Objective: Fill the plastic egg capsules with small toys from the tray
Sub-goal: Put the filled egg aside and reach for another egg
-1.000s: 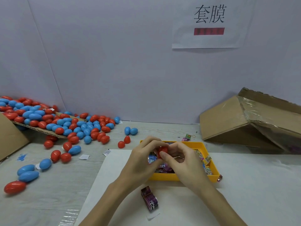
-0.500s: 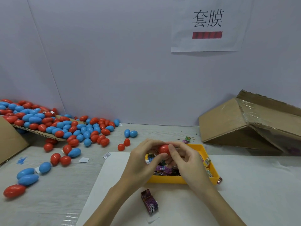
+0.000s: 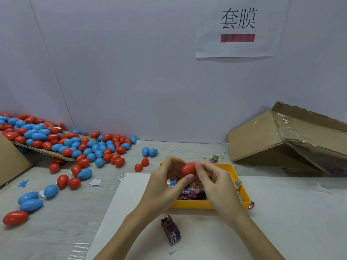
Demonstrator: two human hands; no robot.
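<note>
A red egg capsule [image 3: 188,169] is held above the yellow tray [image 3: 238,175], pinched from both sides. My left hand [image 3: 165,186] curls round its left end, thumb under it. My right hand [image 3: 216,182] grips its right end with fingertips on top. The tray holds several small wrapped toys [image 3: 187,192], partly hidden by my hands. A purple wrapped toy pack [image 3: 170,231] lies on the white sheet in front of the tray.
Many red and blue egg capsules [image 3: 75,145] are heaped on a cardboard flap at the left and scattered over the table. A tipped cardboard box [image 3: 281,139] lies at the right. A wall panel with a paper sign [image 3: 237,25] stands behind.
Both hands lifted the red egg slightly above the tray. More of the egg shows between the fingers now.
</note>
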